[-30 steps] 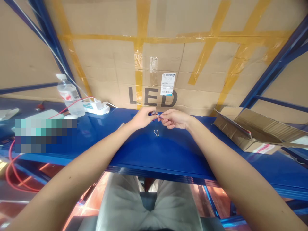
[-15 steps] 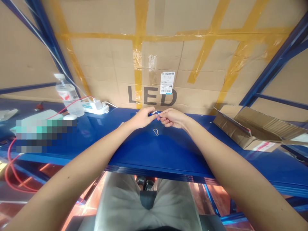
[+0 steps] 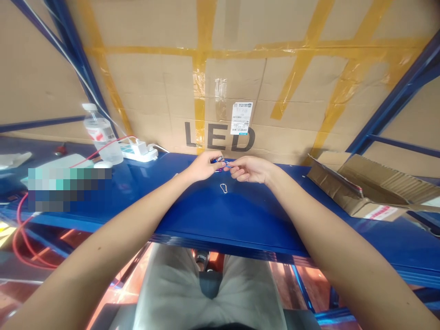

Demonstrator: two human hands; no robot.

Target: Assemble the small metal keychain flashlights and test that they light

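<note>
My left hand (image 3: 203,167) is closed, thumb and fingers pinching a small blue-and-silver metal piece (image 3: 219,159) just above the blue tabletop (image 3: 220,220). Its exact kind is too small to make out. From the right, my right hand (image 3: 252,169) pinches a thin blue end at this same piece with thumb and forefinger, its other fingers curled. The fingertips of both hands nearly meet and hide much of the piece. A silver carabiner (image 3: 223,188) lies on the tabletop just below the hands, touched by neither.
A large cardboard box (image 3: 165,101) marked LED stands behind the table. At left are a water bottle (image 3: 103,137), a white power strip (image 3: 142,153) and red cable (image 3: 20,229). To the right sits an open cardboard box (image 3: 364,192). Blue posts (image 3: 395,96) rise at both sides.
The view has shifted slightly. My hands stay on the same piece, the right one a little farther right, and more of the blue shows between the fingertips. The carabiner lies where it was.
</note>
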